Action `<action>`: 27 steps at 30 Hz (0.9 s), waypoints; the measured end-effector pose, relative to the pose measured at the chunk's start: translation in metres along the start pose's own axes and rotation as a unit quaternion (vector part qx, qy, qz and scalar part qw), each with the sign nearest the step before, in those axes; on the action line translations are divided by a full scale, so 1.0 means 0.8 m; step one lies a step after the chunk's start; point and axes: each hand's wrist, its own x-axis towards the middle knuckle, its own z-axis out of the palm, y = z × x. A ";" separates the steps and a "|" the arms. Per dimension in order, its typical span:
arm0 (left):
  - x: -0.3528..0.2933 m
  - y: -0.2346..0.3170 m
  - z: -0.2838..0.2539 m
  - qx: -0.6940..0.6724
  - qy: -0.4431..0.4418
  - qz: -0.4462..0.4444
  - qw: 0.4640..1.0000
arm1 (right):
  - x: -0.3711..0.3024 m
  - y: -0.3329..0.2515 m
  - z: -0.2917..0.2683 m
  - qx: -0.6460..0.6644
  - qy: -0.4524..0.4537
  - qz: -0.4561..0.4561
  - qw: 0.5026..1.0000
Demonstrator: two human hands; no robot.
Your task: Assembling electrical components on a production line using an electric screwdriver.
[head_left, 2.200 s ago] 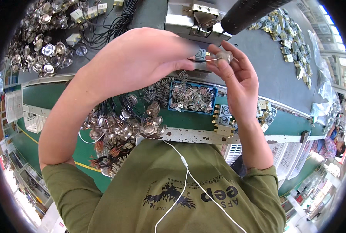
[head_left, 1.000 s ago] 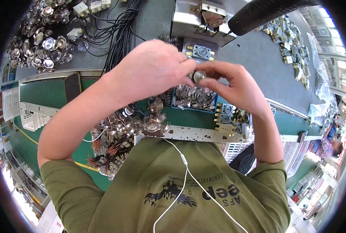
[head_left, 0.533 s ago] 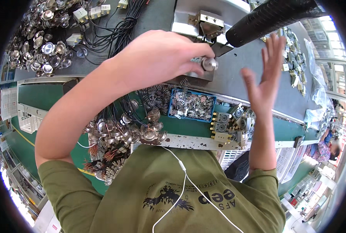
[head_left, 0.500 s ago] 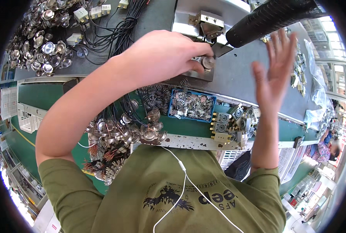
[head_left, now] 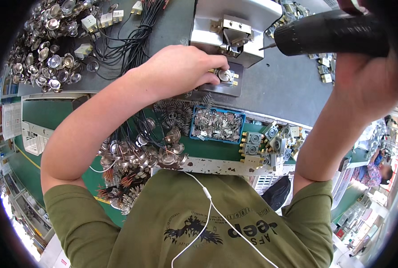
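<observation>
My left hand (head_left: 181,69) reaches over the bench, its thumb and fingertips closed on a small part with a round metal disc (head_left: 225,76) and brass terminals. That part sits on a flat metal block (head_left: 229,90). My right hand (head_left: 368,82), slightly blurred, is wrapped around a black power screwdriver (head_left: 315,36) at the upper right. The screwdriver lies nearly level, its thin bit pointing left, apart from the part. Behind the block stands a shiny metal stand (head_left: 208,38) with a small clamp-like mechanism (head_left: 237,31) on it.
Round metal caps (head_left: 51,60) are heaped at the far left, beside bundled black cables (head_left: 141,35). Nearer me are loose springs (head_left: 174,111), a blue tray (head_left: 216,140) of small metal pieces, several switch bodies (head_left: 252,148) and wired metal caps (head_left: 168,156). More switch parts (head_left: 326,71) lie at right.
My right hand was open and raised below the screwdriver; now it grips the tool, which has turned more level with its bit showing. My left hand has shifted slightly left on the part.
</observation>
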 end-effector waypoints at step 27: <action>-0.007 0.002 0.008 0.017 0.000 0.007 1.000 | -0.017 -0.012 0.063 0.003 0.027 0.081 0.996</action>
